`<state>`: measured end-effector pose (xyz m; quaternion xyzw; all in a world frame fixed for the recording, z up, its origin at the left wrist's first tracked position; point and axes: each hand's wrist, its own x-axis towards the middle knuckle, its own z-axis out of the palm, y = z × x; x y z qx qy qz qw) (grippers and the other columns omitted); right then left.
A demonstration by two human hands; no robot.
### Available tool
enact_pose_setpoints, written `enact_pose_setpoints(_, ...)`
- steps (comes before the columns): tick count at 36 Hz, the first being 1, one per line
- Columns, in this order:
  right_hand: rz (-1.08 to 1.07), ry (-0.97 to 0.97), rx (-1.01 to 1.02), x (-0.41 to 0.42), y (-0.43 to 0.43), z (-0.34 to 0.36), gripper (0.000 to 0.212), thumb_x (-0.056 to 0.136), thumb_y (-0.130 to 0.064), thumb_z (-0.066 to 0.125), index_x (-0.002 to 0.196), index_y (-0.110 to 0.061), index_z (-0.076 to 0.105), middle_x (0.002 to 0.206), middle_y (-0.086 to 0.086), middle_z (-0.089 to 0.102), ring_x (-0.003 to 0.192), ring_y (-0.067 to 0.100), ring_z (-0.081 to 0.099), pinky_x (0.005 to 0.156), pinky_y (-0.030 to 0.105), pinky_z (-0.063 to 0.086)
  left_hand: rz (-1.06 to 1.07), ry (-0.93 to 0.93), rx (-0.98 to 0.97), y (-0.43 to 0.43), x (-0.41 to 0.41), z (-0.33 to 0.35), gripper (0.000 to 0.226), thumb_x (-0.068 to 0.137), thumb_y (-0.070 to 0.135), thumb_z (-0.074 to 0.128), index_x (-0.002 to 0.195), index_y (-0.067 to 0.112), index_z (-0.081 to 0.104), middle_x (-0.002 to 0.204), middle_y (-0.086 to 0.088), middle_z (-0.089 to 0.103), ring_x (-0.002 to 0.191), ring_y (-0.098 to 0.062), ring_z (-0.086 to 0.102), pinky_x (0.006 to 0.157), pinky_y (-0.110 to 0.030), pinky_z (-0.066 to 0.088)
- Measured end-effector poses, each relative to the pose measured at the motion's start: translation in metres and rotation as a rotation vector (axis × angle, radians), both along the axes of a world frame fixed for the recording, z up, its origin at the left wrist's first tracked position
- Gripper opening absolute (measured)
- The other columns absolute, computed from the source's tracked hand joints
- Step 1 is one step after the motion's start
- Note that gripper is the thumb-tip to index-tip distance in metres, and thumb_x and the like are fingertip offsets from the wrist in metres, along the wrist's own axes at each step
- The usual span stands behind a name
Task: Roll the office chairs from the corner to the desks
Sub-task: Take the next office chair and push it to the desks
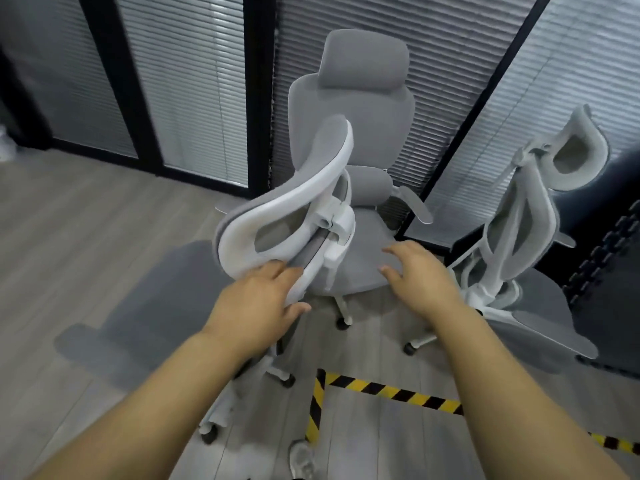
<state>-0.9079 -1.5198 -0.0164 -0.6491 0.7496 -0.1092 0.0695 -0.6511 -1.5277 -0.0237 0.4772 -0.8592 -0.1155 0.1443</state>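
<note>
We log a grey wood-plank floor [86, 237]. The corner walls are glass panels with closed grey slatted blinds [194, 98], divided by black frames [263, 98]. Yellow-and-black hazard tape [391, 393] forms a right angle on the floor. Light comes brightest through the upper blinds.

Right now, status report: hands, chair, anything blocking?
Left grip holds near chair by its back. Right grip open, holding nothing. Second chair close ahead, third chair at right.

Soft, cool light surrounds you, one bright patch glaring on the blinds [221, 26]; window frames [258, 98] bow at wide-angle edges, details slightly blurred.
</note>
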Motion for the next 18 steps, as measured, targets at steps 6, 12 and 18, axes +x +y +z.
enact_pose_setpoints(6, 0.217, 0.056, -0.020, -0.034, -0.077, -0.003, 0.045, 0.094, -0.027, 0.053, 0.137, -0.020, 0.044, 0.134, 0.006, 0.048, 0.122, 0.027, 0.045, 0.093, 0.043, 0.045, 0.059, -0.114, -0.039, -0.024, -0.030, -0.002, 0.047, 0.071, 0.039, 0.075, 0.113, 0.021, 0.063, 0.095, -0.001, 0.068, 0.079, -0.028, 0.065, 0.055, -0.037, 0.054)
enact_pose_setpoints(12, 0.443, 0.011, -0.017, -0.040, -0.139, -0.008, 0.050, 0.092, -0.026, 0.057, 0.140, -0.020, 0.043, 0.142, 0.006, 0.042, 0.128, 0.026, 0.040, 0.100, 0.042, 0.040, 0.070, -0.099, -0.040, -0.031, -0.029, -0.004, 0.073, 0.064, 0.040, 0.078, 0.128, 0.032, 0.046, 0.087, 0.000, 0.072, 0.071, -0.025, 0.068, 0.051, -0.035, 0.056)
enact_pose_setpoints(18, 0.526, -0.014, 0.010, -0.039, -0.170, -0.010, 0.049, 0.088, -0.033, 0.062, 0.135, -0.028, 0.049, 0.145, 0.004, 0.039, 0.131, 0.024, 0.036, 0.103, 0.034, 0.034, 0.158, -0.153, -0.040, -0.027, -0.028, -0.003, 0.043, 0.052, 0.038, 0.088, 0.085, 0.016, 0.071, 0.072, 0.001, 0.072, 0.059, -0.021, 0.067, 0.044, -0.029, 0.053)
